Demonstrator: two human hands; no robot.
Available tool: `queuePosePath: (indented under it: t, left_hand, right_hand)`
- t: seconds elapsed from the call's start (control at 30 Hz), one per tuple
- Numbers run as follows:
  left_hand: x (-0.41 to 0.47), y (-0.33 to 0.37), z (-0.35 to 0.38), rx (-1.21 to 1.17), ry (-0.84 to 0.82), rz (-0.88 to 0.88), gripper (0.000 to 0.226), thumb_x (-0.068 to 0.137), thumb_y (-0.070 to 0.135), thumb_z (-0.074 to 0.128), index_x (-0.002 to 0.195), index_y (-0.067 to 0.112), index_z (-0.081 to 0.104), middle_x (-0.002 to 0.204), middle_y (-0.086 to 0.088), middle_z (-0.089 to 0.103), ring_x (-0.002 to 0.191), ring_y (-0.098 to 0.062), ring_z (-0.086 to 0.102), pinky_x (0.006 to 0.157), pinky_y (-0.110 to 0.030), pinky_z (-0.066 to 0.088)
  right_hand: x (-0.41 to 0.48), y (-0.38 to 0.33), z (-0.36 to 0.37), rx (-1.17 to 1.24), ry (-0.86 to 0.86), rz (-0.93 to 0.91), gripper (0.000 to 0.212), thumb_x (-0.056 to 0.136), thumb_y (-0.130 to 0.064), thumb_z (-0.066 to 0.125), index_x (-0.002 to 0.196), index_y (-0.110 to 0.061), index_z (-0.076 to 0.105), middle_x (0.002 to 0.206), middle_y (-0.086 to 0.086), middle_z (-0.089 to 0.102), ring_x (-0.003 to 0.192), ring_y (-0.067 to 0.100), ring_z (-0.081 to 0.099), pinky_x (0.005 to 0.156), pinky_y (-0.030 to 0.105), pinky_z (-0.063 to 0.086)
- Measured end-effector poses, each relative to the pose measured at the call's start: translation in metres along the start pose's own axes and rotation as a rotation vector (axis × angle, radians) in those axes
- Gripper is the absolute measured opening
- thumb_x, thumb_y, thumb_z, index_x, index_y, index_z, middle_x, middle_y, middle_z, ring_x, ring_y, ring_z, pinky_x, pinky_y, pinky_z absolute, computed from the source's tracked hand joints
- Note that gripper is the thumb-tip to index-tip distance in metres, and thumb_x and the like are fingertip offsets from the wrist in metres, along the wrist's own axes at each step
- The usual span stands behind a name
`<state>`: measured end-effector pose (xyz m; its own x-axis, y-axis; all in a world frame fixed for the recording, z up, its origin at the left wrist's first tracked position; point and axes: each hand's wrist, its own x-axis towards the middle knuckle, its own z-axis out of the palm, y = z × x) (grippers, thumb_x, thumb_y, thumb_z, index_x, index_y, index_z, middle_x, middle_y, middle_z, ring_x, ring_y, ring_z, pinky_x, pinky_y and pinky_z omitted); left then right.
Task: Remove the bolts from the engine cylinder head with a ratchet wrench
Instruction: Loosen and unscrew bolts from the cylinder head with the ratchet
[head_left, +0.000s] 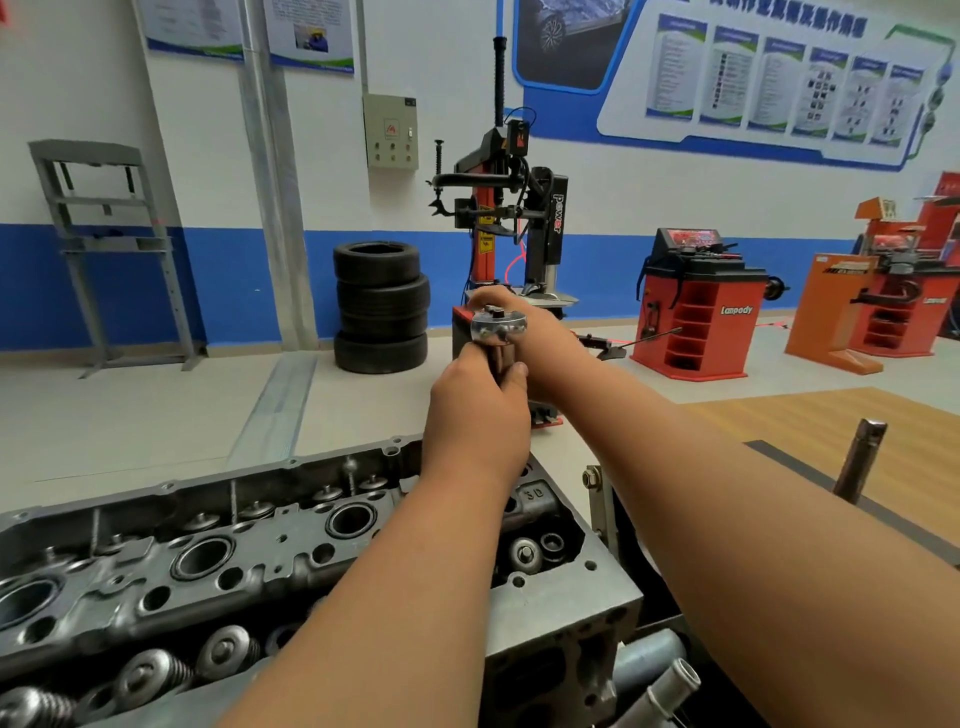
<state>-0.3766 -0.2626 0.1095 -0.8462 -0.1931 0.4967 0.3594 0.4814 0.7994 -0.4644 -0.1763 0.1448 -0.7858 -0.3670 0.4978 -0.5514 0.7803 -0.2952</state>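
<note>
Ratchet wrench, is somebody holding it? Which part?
Yes, both hands hold the ratchet wrench. The left hand grips the dark shaft below its shiny head; the right hand curls round behind the head, its exact hold hidden.

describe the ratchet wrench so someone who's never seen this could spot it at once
Find the grey engine cylinder head at lower left, then look above its far right end where both hands meet. The ratchet wrench is between them, above the left hand and against the right hand: the only polished silver round head there.
</note>
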Motion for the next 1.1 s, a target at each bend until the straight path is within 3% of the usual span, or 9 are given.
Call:
queuePosePath:
  t: [0.1, 0.23, 0.3, 0.5, 0.73, 0.87, 0.97, 1.03, 1.1]
  left_hand:
    - [-0.002, 0.002, 0.0, -0.002, -0.023, 0.014, 0.022, 0.096, 0.026, 0.052, 0.114, 0.017, 0.059, 0.106, -0.005, 0.064, 0.096, -0.022, 0.062, 0.077, -0.029, 0.046]
    - [-0.004, 0.005, 0.0, 0.013, -0.052, 0.047, 0.023, 0.097, 0.028, 0.051, 0.114, 0.015, 0.059, 0.106, -0.006, 0.064, 0.096, -0.024, 0.061, 0.084, -0.036, 0.05]
    - [-0.003, 0.005, 0.001, 0.012, -0.061, 0.045, 0.023, 0.097, 0.028, 0.051, 0.113, 0.015, 0.06, 0.105, -0.007, 0.064, 0.095, -0.024, 0.062, 0.084, -0.037, 0.05]
    - [-0.002, 0.004, 0.001, -0.004, -0.065, 0.033, 0.02, 0.097, 0.027, 0.05, 0.11, 0.016, 0.06, 0.101, -0.006, 0.065, 0.093, -0.024, 0.062, 0.077, -0.033, 0.048]
    - [-0.004, 0.002, 0.0, -0.036, -0.059, 0.059, 0.016, 0.094, 0.03, 0.054, 0.104, 0.02, 0.062, 0.101, -0.001, 0.067, 0.09, -0.023, 0.066, 0.082, -0.041, 0.054]
    - [-0.005, 0.002, -0.002, -0.087, -0.065, 0.042, 0.002, 0.093, 0.031, 0.057, 0.095, 0.032, 0.058, 0.095, 0.006, 0.066, 0.089, -0.02, 0.066, 0.08, -0.038, 0.054]
    - [-0.002, 0.001, -0.001, -0.09, -0.074, 0.017, 0.006, 0.091, 0.032, 0.06, 0.096, 0.031, 0.056, 0.095, 0.007, 0.065, 0.089, -0.016, 0.065, 0.077, -0.033, 0.053]
    - [0.0, 0.001, 0.001, -0.082, -0.088, -0.013, 0.007, 0.092, 0.035, 0.059, 0.095, 0.031, 0.054, 0.089, 0.011, 0.061, 0.083, -0.009, 0.059, 0.067, -0.023, 0.045]
    - [0.001, 0.0, 0.004, -0.045, -0.117, -0.027, 0.008, 0.094, 0.035, 0.054, 0.099, 0.028, 0.055, 0.088, 0.011, 0.059, 0.08, -0.01, 0.054, 0.064, -0.024, 0.037]
  right_hand:
    - [-0.01, 0.005, 0.001, 0.02, 0.085, 0.044, 0.059, 0.083, -0.009, 0.064, 0.135, -0.021, 0.04, 0.137, 0.003, 0.043, 0.108, 0.018, 0.054, 0.089, 0.028, 0.044]
    - [-0.033, 0.01, -0.003, 0.101, 0.233, 0.174, 0.052, 0.085, -0.009, 0.057, 0.133, -0.023, 0.042, 0.143, 0.002, 0.033, 0.102, 0.02, 0.056, 0.084, 0.038, 0.049]
    - [-0.045, 0.011, -0.009, 0.036, 0.263, 0.225, 0.053, 0.085, -0.01, 0.054, 0.135, -0.024, 0.041, 0.145, 0.001, 0.03, 0.103, 0.025, 0.056, 0.078, 0.039, 0.049]
    - [-0.105, -0.004, -0.038, -0.287, 0.305, 0.352, 0.054, 0.089, -0.025, 0.053, 0.139, -0.03, 0.034, 0.136, 0.001, 0.032, 0.076, 0.025, 0.055, 0.066, 0.037, 0.051]
    - [-0.18, -0.075, -0.032, -0.423, 0.358, 0.24, 0.065, 0.078, -0.042, 0.056, 0.137, -0.022, 0.038, 0.127, 0.008, 0.039, 0.053, 0.017, 0.038, 0.049, 0.025, 0.033]
    - [-0.165, -0.056, -0.035, -0.411, 0.339, 0.332, 0.063, 0.086, -0.041, 0.054, 0.14, -0.023, 0.029, 0.131, 0.004, 0.032, 0.064, 0.018, 0.039, 0.049, 0.026, 0.03]
    - [-0.136, -0.027, -0.043, -0.348, 0.337, 0.386, 0.046, 0.087, -0.034, 0.055, 0.127, -0.02, 0.037, 0.123, 0.005, 0.036, 0.07, 0.022, 0.048, 0.057, 0.032, 0.044]
    - [-0.109, -0.011, -0.042, -0.332, 0.286, 0.41, 0.042, 0.087, -0.029, 0.056, 0.123, -0.016, 0.038, 0.123, 0.007, 0.037, 0.075, 0.024, 0.053, 0.059, 0.035, 0.047]
    - [-0.08, 0.0, -0.036, -0.311, 0.21, 0.413, 0.049, 0.086, -0.022, 0.057, 0.129, -0.013, 0.035, 0.131, 0.009, 0.034, 0.08, 0.026, 0.054, 0.058, 0.033, 0.042]
